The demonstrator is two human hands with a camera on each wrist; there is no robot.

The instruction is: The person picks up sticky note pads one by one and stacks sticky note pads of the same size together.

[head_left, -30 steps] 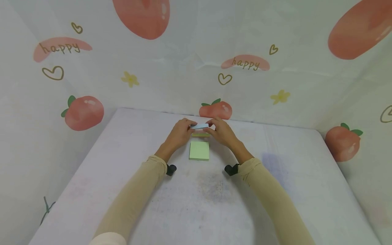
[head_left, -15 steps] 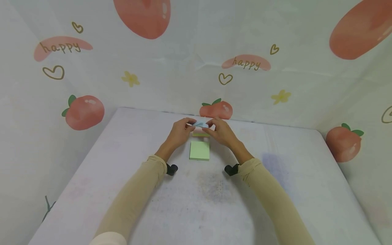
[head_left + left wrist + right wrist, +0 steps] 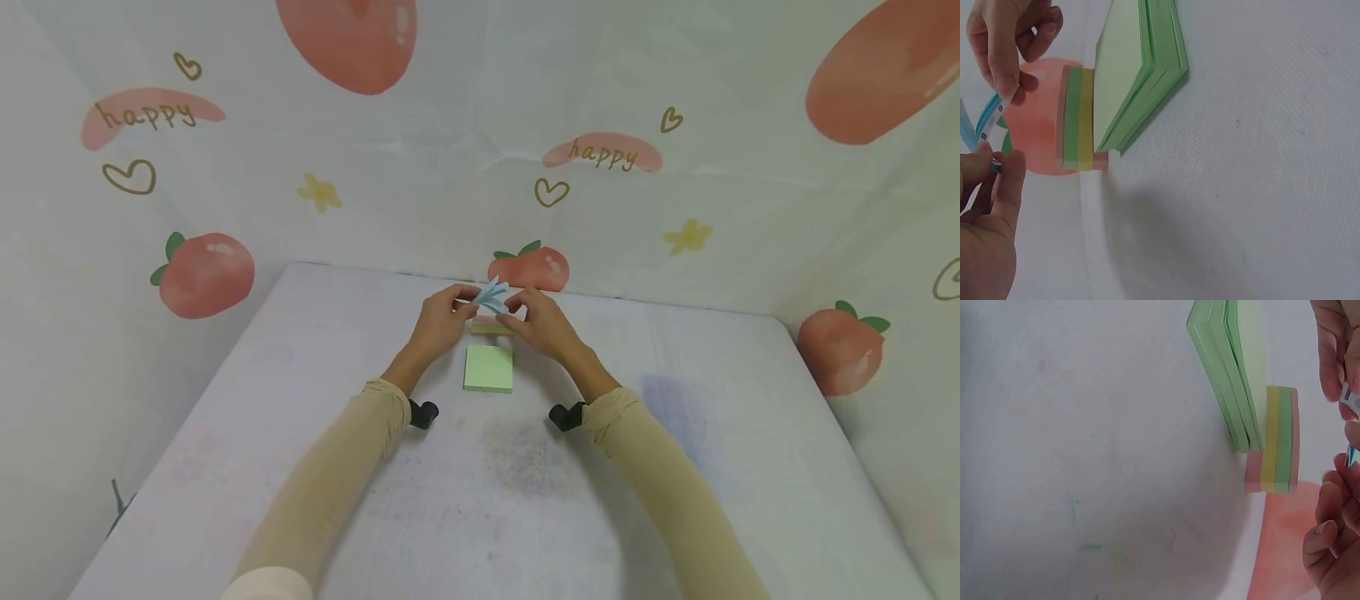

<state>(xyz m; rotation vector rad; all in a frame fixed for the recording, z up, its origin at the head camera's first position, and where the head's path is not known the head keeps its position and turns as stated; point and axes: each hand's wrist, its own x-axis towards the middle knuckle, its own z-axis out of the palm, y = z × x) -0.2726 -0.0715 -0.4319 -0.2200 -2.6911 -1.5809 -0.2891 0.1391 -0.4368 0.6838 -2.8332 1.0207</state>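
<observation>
Between both hands, above the far part of the table, is a small bundle of light blue paper slips [image 3: 492, 296], apparently sticky notes, its sheets fanned upward. My left hand [image 3: 441, 323] pinches its left end with thumb and fingers, and my right hand [image 3: 547, 325] pinches the right end. A white printed strip [image 3: 994, 119] shows on the bundle in the left wrist view. Below the hands lies a stack of pink, green and yellow sticky notes [image 3: 1079, 119]. Nearer to me is a thick pale green square sticky-note pad [image 3: 488, 368], flat on the table.
The table [image 3: 420, 517] has a whitish cover with grey and bluish stains. Behind it rises a white backdrop [image 3: 435, 208] printed with peaches, hearts and flowers. Each wrist carries a black camera mount [image 3: 424, 414].
The blue slips, nearly flat and edge-on a second ago, have bent and spread into a fan standing upward. Both hands stay in almost the same place, and the pads on the table have not moved.
</observation>
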